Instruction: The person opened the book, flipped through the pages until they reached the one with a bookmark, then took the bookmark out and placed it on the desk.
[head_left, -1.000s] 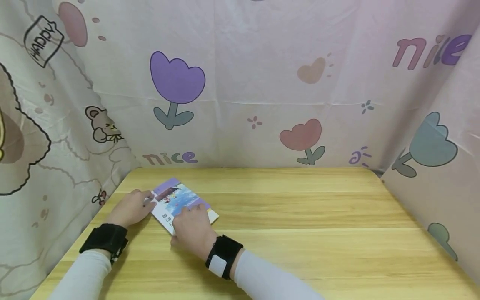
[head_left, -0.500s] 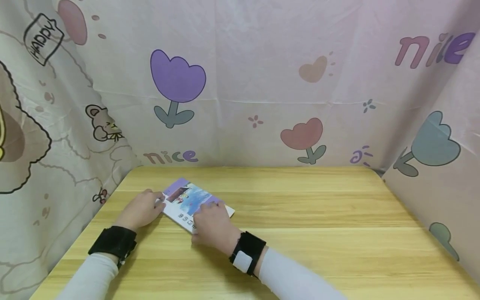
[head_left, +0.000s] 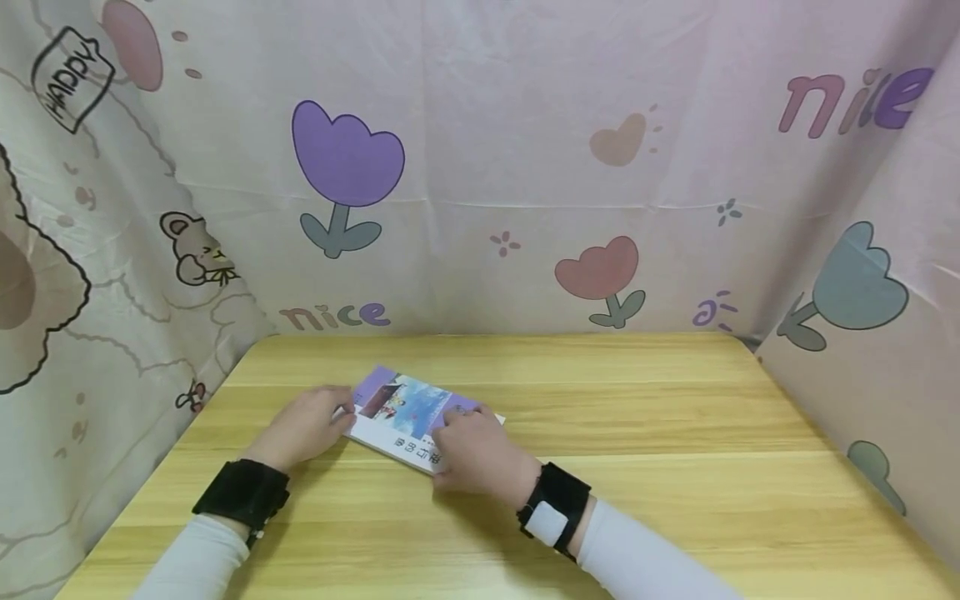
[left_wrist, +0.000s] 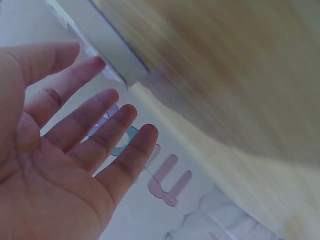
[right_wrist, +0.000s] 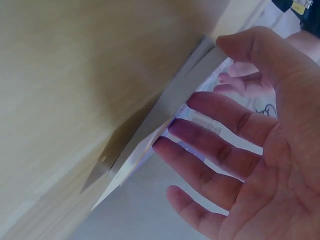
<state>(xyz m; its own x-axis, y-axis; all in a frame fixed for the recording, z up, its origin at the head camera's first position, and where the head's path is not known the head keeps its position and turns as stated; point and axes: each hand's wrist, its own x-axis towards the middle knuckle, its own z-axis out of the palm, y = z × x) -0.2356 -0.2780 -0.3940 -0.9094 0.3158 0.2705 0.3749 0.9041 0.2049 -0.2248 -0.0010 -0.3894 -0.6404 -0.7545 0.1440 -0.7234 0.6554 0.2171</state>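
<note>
A thin paperback book [head_left: 420,408] with a purple, blue and white illustrated cover lies slantwise on the wooden table. My right hand [head_left: 480,454] holds its right part, thumb at the near edge and fingertips on the cover. In the right wrist view, the book's pale page edge [right_wrist: 165,107] passes beside the thumb and fingers, its leaves slightly spread at one end. At the book's left corner, my left hand [head_left: 307,425] touches with thumb and index finger. Its fingers [left_wrist: 112,145] look fairly straight in the left wrist view, beside the book's edge [left_wrist: 107,37].
The light wooden table [head_left: 637,450] extends to the right of the book. A patterned cloth curtain [head_left: 465,125] with flowers and letters stands behind the table and along both sides. Black bands [head_left: 555,508] wrap both wrists, above white sleeves.
The book has slid to the right across the table and turned slightly, its long edge lying closer to level. Both hands have moved right along with it, keeping their places on it.
</note>
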